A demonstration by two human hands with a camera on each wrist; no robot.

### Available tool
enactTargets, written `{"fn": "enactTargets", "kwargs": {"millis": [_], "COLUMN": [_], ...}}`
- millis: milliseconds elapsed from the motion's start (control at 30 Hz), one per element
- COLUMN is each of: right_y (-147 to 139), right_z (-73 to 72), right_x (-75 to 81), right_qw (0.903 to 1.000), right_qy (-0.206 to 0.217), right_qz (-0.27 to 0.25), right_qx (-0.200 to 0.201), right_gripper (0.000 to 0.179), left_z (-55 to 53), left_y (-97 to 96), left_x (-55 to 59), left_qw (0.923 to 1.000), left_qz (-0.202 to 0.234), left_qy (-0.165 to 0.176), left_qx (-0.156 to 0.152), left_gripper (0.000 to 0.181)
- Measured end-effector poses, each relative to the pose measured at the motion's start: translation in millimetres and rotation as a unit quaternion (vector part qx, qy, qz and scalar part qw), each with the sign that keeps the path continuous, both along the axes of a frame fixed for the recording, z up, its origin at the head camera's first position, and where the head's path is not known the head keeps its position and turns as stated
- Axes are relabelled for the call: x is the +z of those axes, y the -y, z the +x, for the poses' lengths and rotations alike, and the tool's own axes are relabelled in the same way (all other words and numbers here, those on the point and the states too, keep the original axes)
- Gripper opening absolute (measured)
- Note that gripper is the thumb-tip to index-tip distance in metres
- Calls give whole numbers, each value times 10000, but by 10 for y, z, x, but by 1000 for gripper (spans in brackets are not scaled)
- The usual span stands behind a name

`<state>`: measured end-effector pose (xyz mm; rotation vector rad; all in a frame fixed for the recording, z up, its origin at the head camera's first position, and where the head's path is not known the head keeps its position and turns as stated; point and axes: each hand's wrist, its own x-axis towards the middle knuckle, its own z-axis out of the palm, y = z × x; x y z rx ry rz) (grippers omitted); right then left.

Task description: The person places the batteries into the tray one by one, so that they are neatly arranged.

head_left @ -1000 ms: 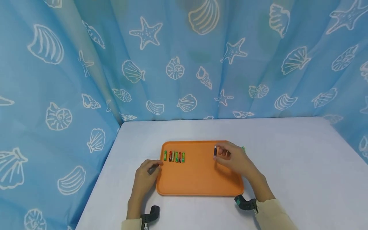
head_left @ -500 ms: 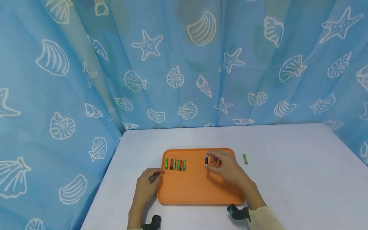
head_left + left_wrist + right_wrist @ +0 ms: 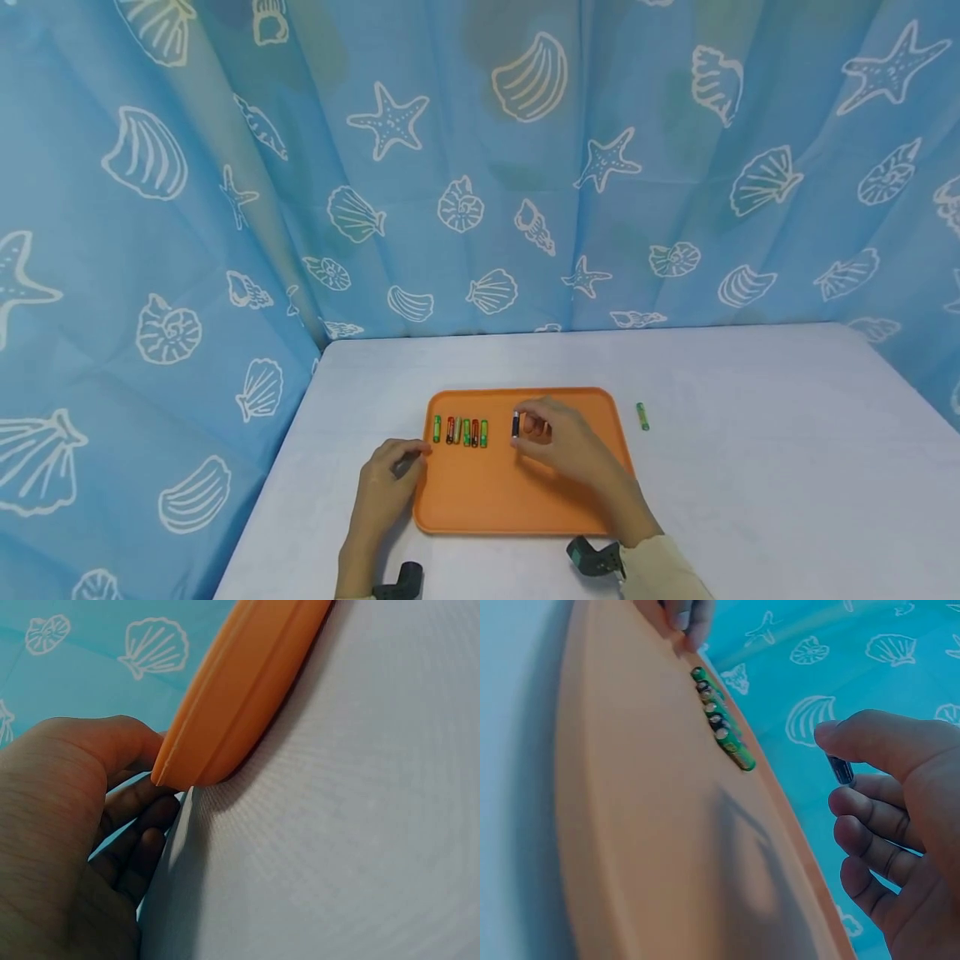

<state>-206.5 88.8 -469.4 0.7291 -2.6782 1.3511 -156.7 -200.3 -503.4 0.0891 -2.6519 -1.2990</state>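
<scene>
My right hand (image 3: 572, 446) pinches a black battery (image 3: 516, 424) between thumb and fingers, above the orange tray (image 3: 480, 504). In the right wrist view this battery (image 3: 840, 769) shows below the thumb tip, its far end partly hidden. Several green, red and pale batteries (image 3: 467, 432) lie side by side in the tray's upper left, with a small gap after the leftmost one. At the left rim, my left hand (image 3: 381, 492) holds the tray edge; the left wrist view shows its thumb and fingers (image 3: 139, 799) around the tray's corner.
One green battery (image 3: 642, 416) lies on the white table (image 3: 750, 467), right of the tray. A blue curtain (image 3: 480, 158) with white shell and starfish prints hangs behind the table and along its left side. Dark wrist cameras (image 3: 592, 557) sit on both wrists.
My right hand has carried the black battery leftward over the tray, closer to the row. The green battery on the table has come fully into sight. My left hand stays at the rim.
</scene>
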Motion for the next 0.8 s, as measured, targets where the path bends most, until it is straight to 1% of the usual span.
{"fn": "enactTargets", "kwargs": {"millis": [300,533,633,800], "right_y": [107,209,264,338], "right_z": [3,-43,-80,-140], "right_x": [-72,-133,-155,-220], "right_qw": [9995,9990,9988,9985], "right_qy": [223,147,168,99], "right_qz": [208,352,393,492], "right_qx": [78,212,228,227], "right_gripper": [33,31,31,29], "left_z": [21,27,26,22], "left_y": [-8,4,2,14], "left_x": [22,20,16,24], "left_qw": [10000,10000,9998,9998], "left_qz": [-27,84,116,98], "left_qy": [-7,-38,-122,-155], "left_qx": [42,-18,-50,-119], "left_gripper": [17,15,16,18]}}
